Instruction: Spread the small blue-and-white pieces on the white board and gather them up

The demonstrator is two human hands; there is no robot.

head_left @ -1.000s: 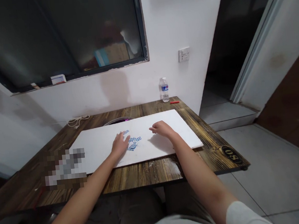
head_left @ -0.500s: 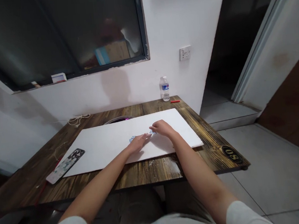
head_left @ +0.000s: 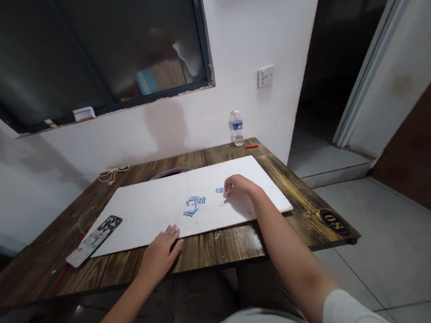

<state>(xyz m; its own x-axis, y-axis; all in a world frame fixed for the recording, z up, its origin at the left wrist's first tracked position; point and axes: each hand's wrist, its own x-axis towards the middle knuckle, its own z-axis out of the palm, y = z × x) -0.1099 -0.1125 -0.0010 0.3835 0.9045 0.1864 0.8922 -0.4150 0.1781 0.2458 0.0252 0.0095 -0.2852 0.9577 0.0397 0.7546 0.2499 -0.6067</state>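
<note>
The left hand [head_left: 161, 252] is palm down at the white board's [head_left: 136, 204] near edge, fingers loosely spread. Farther in, small blue pieces [head_left: 194, 205] lie clustered; to their right, the right hand's [head_left: 237, 186] curled fingers meet another blue piece [head_left: 219, 190], though I can't tell whether they grip it. Beyond stands a bottle [head_left: 238, 130].

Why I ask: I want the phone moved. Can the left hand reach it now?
Probably yes: the left hand, at the near edge of the board, looks empty, and nothing stands between it and the phone.
</note>
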